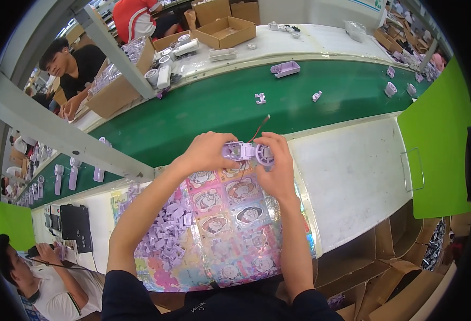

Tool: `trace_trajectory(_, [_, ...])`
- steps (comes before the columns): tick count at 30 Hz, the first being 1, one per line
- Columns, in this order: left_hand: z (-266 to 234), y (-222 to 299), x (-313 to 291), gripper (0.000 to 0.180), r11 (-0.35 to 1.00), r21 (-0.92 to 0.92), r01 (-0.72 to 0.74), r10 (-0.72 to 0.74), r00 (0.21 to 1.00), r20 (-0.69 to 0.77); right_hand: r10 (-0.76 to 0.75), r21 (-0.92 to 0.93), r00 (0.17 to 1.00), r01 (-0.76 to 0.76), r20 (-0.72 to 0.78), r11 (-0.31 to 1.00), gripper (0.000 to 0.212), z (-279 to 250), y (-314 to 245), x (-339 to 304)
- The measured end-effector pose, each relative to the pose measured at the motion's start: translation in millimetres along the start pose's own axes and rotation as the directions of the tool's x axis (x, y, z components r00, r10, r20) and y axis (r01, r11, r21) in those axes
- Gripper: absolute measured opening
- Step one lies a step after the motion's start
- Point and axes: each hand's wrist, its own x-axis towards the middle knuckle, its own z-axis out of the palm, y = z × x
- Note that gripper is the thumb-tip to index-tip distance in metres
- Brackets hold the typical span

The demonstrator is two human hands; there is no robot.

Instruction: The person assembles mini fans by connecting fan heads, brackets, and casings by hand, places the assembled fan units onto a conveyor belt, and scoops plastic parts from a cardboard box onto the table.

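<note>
Between both hands, over the far edge of the mat, is a lilac plastic housing [242, 151] with a round ring-shaped head at its right end. My left hand [207, 152] grips the body end, thumb below and fingers above. My right hand [276, 160] is closed round the ring end. A thin reddish wire [260, 127] sticks up from the housing. Under my arms lies a shiny mat printed with cartoon pictures [209, 200]. A heap of small lilac plastic parts [167, 227] is on its left side, beside my left forearm.
Beyond the mat runs a green conveyor belt [192, 120] carrying scattered lilac parts, including a tray-like piece [285, 69]. A metal post [59, 134] slants across the left. A bright green panel [438, 144] stands at right. Cardboard boxes [374, 257] sit below right. Other people work at left.
</note>
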Motion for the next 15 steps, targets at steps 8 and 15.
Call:
trace_trajectory(8, [15,-6,-12,0.060,0.989,-0.051,-0.140,0.131,0.981,-0.145,-0.012,-0.020,1.000,0.013,0.028,1.000,0.049,12,-2,-5])
trace_trajectory(15, [18,-5,-11,0.046,0.956,-0.291,-0.043,0.028,0.998,-0.056,-0.062,-0.112,0.998,0.064,0.025,0.992,0.051,19,2,-11])
